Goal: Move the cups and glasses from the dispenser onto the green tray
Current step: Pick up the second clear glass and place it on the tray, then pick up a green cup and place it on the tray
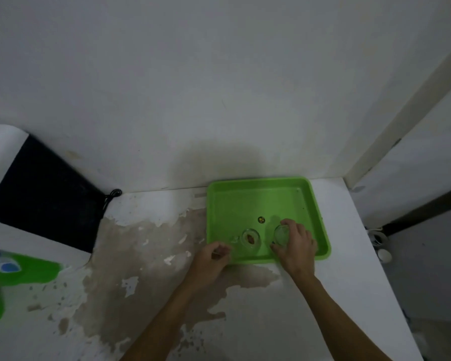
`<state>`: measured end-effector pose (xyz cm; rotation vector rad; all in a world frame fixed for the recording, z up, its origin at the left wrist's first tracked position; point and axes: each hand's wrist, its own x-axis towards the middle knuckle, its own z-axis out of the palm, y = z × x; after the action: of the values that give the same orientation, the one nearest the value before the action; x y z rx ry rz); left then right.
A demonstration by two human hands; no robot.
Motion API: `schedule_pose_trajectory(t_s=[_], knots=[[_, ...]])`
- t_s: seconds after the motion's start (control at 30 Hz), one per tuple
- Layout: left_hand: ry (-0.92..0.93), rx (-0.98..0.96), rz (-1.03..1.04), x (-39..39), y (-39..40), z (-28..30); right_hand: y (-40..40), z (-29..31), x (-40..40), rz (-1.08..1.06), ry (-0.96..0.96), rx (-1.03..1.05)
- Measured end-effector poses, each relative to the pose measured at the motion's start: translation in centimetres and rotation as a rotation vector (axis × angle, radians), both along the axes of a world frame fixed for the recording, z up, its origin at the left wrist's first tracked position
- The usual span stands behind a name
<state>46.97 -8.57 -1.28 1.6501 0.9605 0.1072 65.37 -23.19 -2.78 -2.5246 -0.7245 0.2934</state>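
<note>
Two bare forearms reach in from the near edge of a white table [349,230] whose top is worn to brown patches. The left hand [214,259] rests just outside the near-left corner of the green tray [245,201], fingers curled in narrowly toward the small handle of a clear glass cup [250,237]; blur hides whether the fingertips actually pinch the handle. That cup stands upright on the tray floor by the near rim, mouth up, with something brownish showing at its bottom. Just to its right, the right hand [296,243] wraps a second clear glass [281,234] from the right side, thumb and fingers closed around its wall; the glass looks upright, mouth up, at or just above the tray floor. The two vessels are near each other but apart. Beyond them lies a small round mark [261,219], and the far half of the tray is open floor up to the wall. At the far-left table edge is a dark panel [44,196]; a blurred green object [18,274] sits near-left.
</note>
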Motion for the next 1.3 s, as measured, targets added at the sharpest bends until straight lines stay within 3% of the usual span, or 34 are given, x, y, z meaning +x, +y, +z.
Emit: schedule_pose_trajectory(t_s=[0.43, 0.6, 0.73, 0.87, 1.1, 1.3], knots=[[-0.007, 0.010, -0.033, -1.0, 0.9, -0.5, 0.4, 0.3, 0.7, 0.081, 0.092, -0.042], [-0.035, 0.022, 0.008, -4.1, 1.5, -0.6, -0.2, 2.0, -1.3, 0.021, 0.043, 0.138], [-0.084, 0.001, 0.053, -7.7, 2.1, 0.1, 0.8, 3.9, -5.1, 0.084, 0.058, 0.273], [-0.098, 0.013, 0.099, -12.8, 3.3, 0.2, 3.5, 4.6, -9.9, 0.210, 0.209, 0.316], [-0.132, -0.015, 0.298, -24.2, 6.7, 1.3, 10.9, 4.6, -21.1, 0.396, 0.380, 0.287], [-0.090, 0.170, 0.464, -36.0, 10.9, 2.4, 18.2, 4.1, -31.6, 0.575, 0.519, 0.197]])
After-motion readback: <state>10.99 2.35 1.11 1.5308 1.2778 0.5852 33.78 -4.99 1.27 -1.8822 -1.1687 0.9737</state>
